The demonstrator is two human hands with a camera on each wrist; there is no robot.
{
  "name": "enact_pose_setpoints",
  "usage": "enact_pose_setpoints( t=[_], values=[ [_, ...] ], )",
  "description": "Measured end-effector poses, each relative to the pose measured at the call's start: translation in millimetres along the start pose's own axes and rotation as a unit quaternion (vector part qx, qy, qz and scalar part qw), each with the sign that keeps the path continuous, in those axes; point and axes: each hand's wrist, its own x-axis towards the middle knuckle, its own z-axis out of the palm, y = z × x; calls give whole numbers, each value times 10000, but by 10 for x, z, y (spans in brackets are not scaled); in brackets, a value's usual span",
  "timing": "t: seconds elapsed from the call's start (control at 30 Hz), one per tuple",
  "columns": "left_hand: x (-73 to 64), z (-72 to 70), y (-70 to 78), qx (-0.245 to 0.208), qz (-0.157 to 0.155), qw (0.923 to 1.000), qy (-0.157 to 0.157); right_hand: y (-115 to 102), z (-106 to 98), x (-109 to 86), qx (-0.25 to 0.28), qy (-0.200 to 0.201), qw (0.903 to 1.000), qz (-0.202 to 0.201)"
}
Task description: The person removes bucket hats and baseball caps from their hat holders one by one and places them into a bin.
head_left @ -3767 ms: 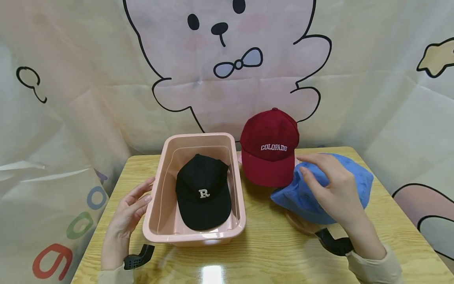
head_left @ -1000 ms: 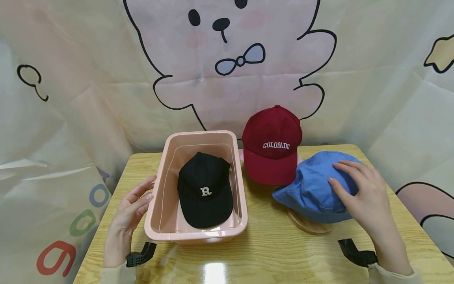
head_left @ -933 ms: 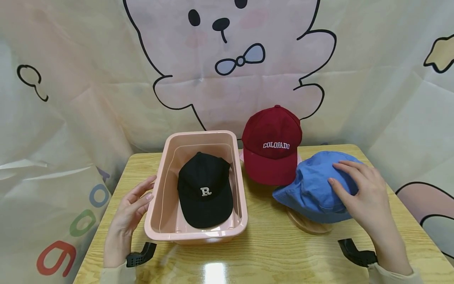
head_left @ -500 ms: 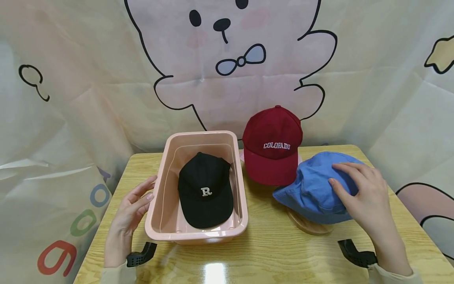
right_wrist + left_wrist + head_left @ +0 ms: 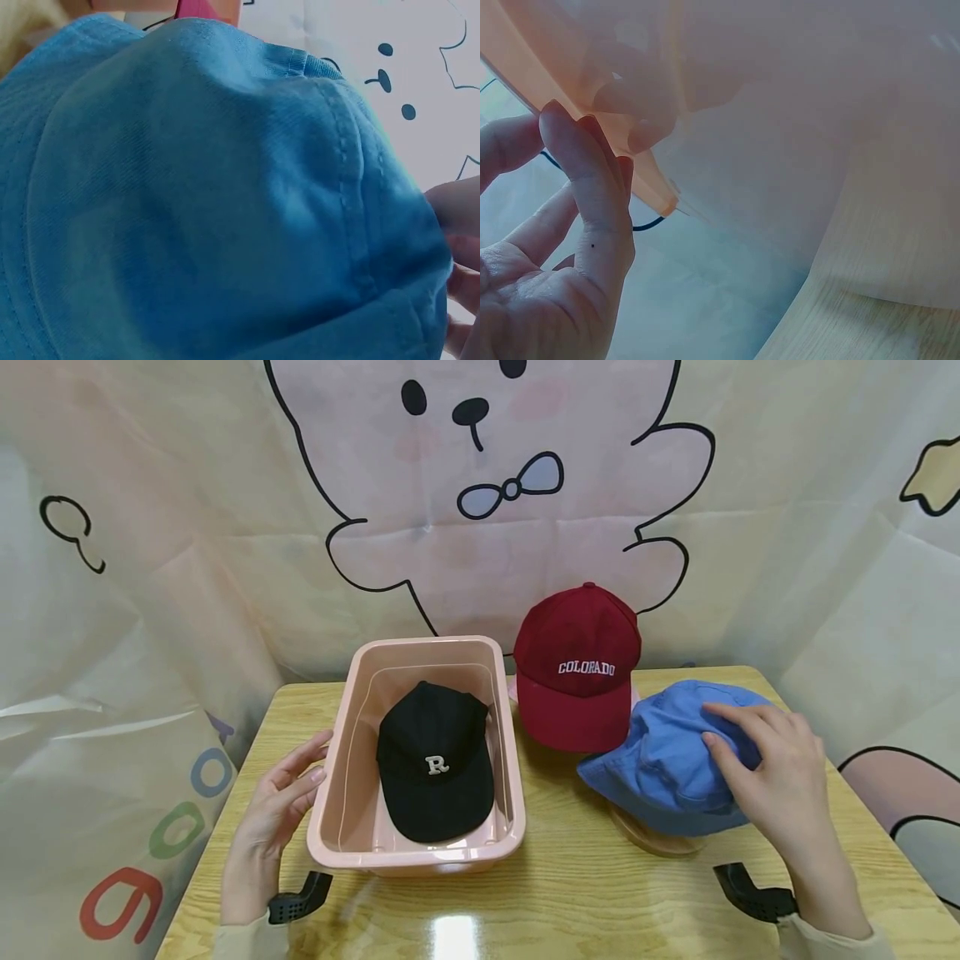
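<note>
On a round wooden stand base [image 5: 656, 842] sits a blue bucket hat [image 5: 671, 747], its crown creased. My right hand [image 5: 783, 768] pinches the crown's right side between thumb and fingers; in the right wrist view the blue cloth fills most of the picture, with fingers [image 5: 465, 277] at its right edge. My left hand [image 5: 273, 810] rests its fairly straight fingertips against the left outer wall of a pink plastic bin [image 5: 336, 814]. In the left wrist view those fingers [image 5: 585, 180] meet the bin's edge. Inside the bin lies a black cap [image 5: 431, 735] with a white letter R.
A dark red cap [image 5: 577, 643] lettered COLORADO stands upright behind, between the bin and the blue hat, its brim close to the hat. All this is on a wooden table [image 5: 555, 893]. A printed cloth [image 5: 225, 552] hangs right behind the table.
Since the earliest frame, my right hand has moved right, from over the hat's front onto the crown's right side. Lately its thumb and fingers have drawn slightly together, creasing the crown. My left hand stays put.
</note>
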Motion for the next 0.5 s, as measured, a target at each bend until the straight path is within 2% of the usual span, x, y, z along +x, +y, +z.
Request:
enact_pose_setpoints(
  t=[0.3,0.5],
  values=[
    [6,17,6,-72,0,10000,-41,-34,-39,48,-247,26,9995,-193],
    [5,11,1,-38,-1,10000,6,-39,-102,136,-783,-365,9940,-672]
  ],
)
